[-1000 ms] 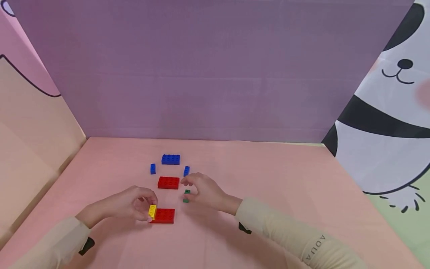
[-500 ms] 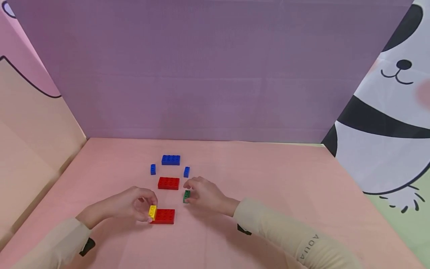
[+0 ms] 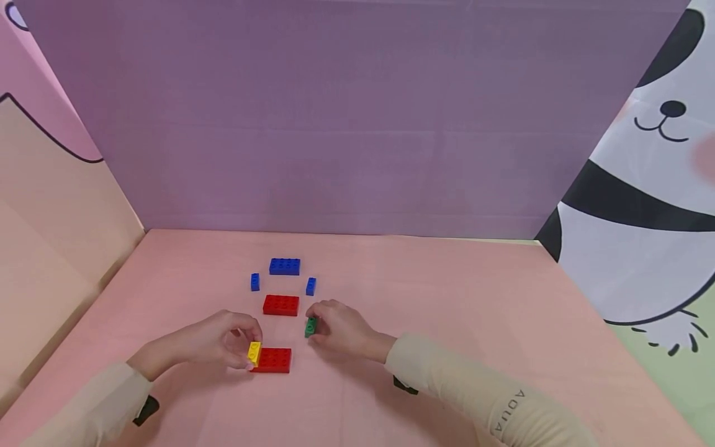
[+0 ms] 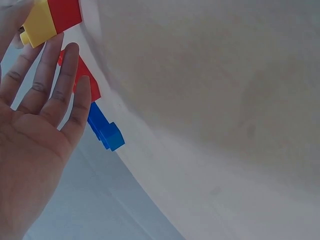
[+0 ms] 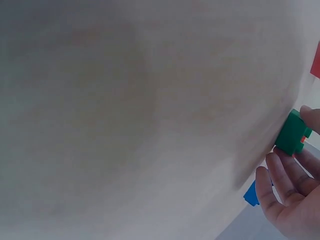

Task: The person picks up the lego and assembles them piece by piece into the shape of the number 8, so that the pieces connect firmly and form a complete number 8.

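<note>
My left hand (image 3: 209, 340) pinches a small yellow brick (image 3: 254, 354) at the left end of the nearer red brick (image 3: 276, 360). Seen from the left wrist, the yellow brick (image 4: 40, 24) lies against the red one (image 4: 66, 15), and the other fingers extend below them. To the right, my right hand (image 3: 345, 329) has thumb and fingertips on either side of a small green brick (image 3: 310, 327), close over the pink table. The right wrist view shows this green brick (image 5: 291, 132) between the thumb and fingers, its studs facing the palm.
Beyond the hands lies another red brick (image 3: 281, 305). Farther back are a large blue brick (image 3: 284, 267) and two small blue bricks, one on the left (image 3: 254, 282) and one on the right (image 3: 310, 286). A purple backdrop (image 3: 346, 124) rises behind the pink table (image 3: 458, 298).
My right hand has moved slightly toward me and its fingers have closed in from an open spread onto the green brick. My left hand and the yellow brick stay in place.
</note>
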